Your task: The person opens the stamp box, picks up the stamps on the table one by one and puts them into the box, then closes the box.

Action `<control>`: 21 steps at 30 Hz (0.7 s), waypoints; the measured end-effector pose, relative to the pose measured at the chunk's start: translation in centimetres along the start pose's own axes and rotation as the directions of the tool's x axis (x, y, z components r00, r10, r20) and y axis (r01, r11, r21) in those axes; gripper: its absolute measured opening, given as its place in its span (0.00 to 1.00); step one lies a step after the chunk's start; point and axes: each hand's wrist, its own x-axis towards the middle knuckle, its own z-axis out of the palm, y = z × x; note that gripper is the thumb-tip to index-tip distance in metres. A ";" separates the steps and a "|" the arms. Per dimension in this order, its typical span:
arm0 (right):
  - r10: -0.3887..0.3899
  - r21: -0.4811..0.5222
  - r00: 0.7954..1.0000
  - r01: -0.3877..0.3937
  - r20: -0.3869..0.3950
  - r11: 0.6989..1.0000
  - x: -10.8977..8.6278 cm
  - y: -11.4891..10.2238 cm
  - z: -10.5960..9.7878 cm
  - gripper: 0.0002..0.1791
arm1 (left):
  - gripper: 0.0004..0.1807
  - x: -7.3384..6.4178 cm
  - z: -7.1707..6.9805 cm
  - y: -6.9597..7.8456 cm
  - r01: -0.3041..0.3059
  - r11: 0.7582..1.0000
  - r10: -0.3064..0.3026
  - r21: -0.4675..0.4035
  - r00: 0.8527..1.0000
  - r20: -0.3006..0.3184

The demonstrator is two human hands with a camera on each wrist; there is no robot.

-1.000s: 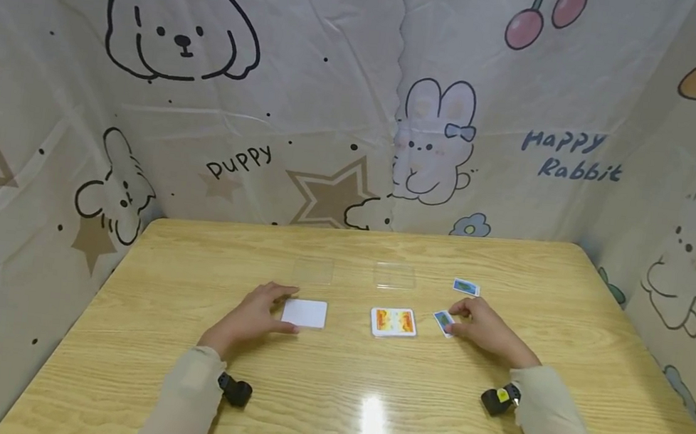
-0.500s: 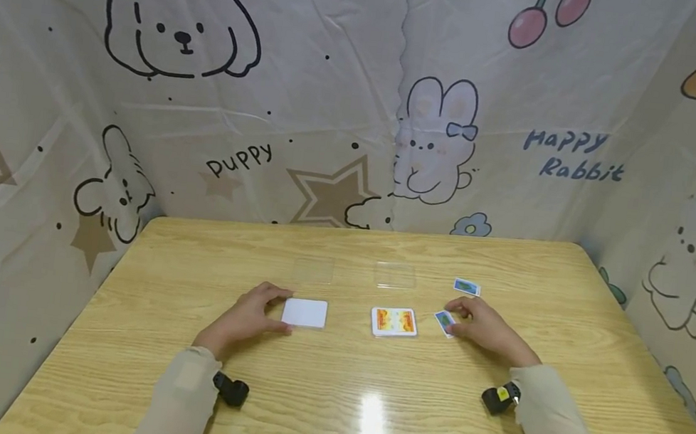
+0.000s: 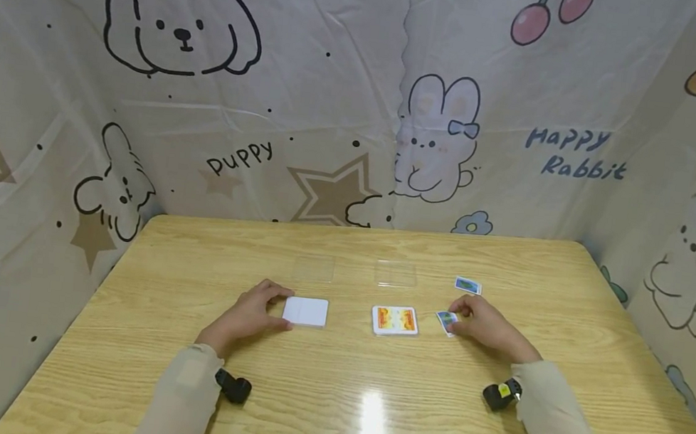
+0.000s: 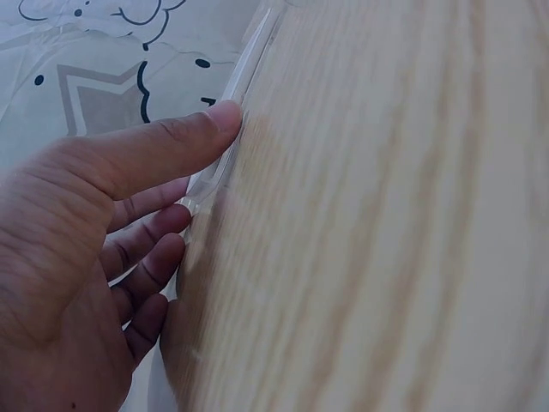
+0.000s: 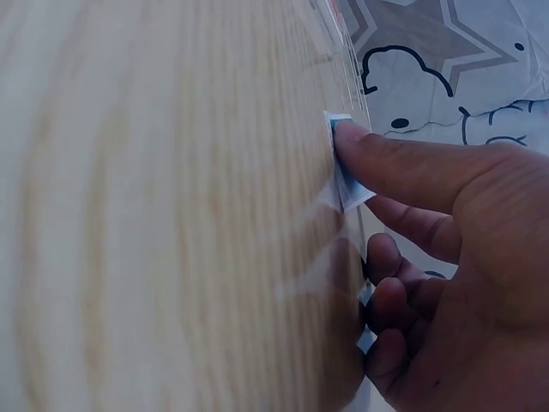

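Observation:
In the head view a flat pack of white cards [image 3: 311, 312] lies left of centre, a faint line across its top. My left hand [image 3: 249, 315] is at its left end, thumb at the near edge and fingers at the far edge. In the left wrist view the thumb touches the edge of a clear plastic case [image 4: 249, 64]. My right hand [image 3: 484, 327] pinches a small card [image 3: 446, 320] with a blue and green picture. The right wrist view shows this white-bordered card [image 5: 350, 184] tilted up from the table under the thumb.
Between the hands lies a pack of cards [image 3: 395, 320] with an orange and yellow pattern. Two clear plastic lids or trays, a left one [image 3: 314, 268] and a right one [image 3: 396, 274], lie behind the packs. A second small blue card [image 3: 468, 285] is beyond my right hand.
The left thumb has drawn back leftward from over the near edge of the white pack to its corner. The small card in my right hand has tilted up slightly.

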 end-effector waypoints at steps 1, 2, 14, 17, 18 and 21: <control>0.007 -0.002 1.000 -0.007 0.000 1.000 0.0 0.0 0.0 0.17 | 0.34 0.0 0.0 0.0 -0.001 1.000 0.001 0.000 1.000 0.000; 0.014 -0.002 1.000 -0.014 -0.003 1.000 0.1 0.0 0.1 0.16 | 0.34 0.0 0.0 0.0 -0.002 1.000 0.002 0.000 1.000 -0.001; 0.007 0.019 1.000 -0.007 -0.025 1.000 -0.1 -0.1 0.2 0.18 | 0.33 -0.2 -0.1 -0.1 -0.006 1.000 0.006 -0.022 1.000 0.001; 0.015 0.010 1.000 -0.014 -0.026 1.000 0.0 -0.4 0.3 0.19 | 0.33 -0.3 -0.1 0.0 -0.010 1.000 0.010 -0.020 1.000 0.003; 0.012 0.000 1.000 -0.012 -0.028 1.000 0.0 -0.5 0.3 0.19 | 0.32 -0.3 -0.1 0.1 -0.010 1.000 0.010 -0.022 1.000 0.005; 0.009 -0.013 0.999 -0.010 -0.040 1.000 0.0 -1.2 0.4 0.20 | 0.32 -0.3 -0.1 0.1 -0.013 1.000 0.013 -0.015 1.000 0.002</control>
